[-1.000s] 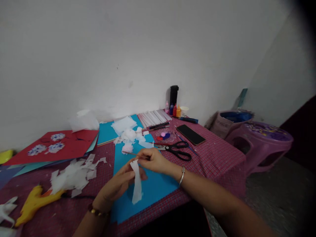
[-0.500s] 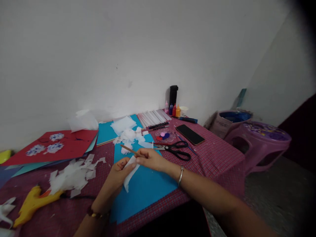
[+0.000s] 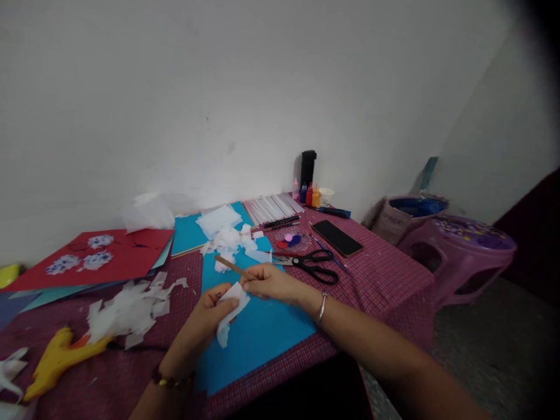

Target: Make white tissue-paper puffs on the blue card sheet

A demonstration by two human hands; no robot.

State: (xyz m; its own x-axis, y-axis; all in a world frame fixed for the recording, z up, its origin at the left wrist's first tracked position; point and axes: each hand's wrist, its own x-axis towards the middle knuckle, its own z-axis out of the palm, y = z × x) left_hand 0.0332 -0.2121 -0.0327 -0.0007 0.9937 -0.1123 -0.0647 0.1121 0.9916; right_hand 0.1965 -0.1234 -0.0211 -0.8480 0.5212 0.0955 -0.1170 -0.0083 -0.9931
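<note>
A strip of thin white paper point(image 3: 224, 326) is pinched by my left hand point(image 3: 205, 315), thumb on top, with its lower end hanging down. My right hand point(image 3: 275, 284) is closed on a flat brown wooden stick point(image 3: 231, 265), which points up and left past the strip. The fingertips of both hands are close together at the strip's upper end; whether the right ones touch it I cannot tell. Both hands are above a blue sheet point(image 3: 271, 338). Just beyond them lie a pale pink paper puff point(image 3: 224, 266) and crumpled white paper bits point(image 3: 230, 238).
Black-handled scissors point(image 3: 319, 274) and a phone point(image 3: 336, 237) lie to the right. At left are a yellow glue gun point(image 3: 61, 359), a heap of paper scraps point(image 3: 126, 309) and a red sheet point(image 3: 131, 259) with flower shapes. Small paint bottles point(image 3: 309, 194) stand by the wall.
The paper strip has swung from hanging upright to slanting down-left, and my left thumb now lies over it. The stick's far end has risen and tilted. My right hand has barely moved.
</note>
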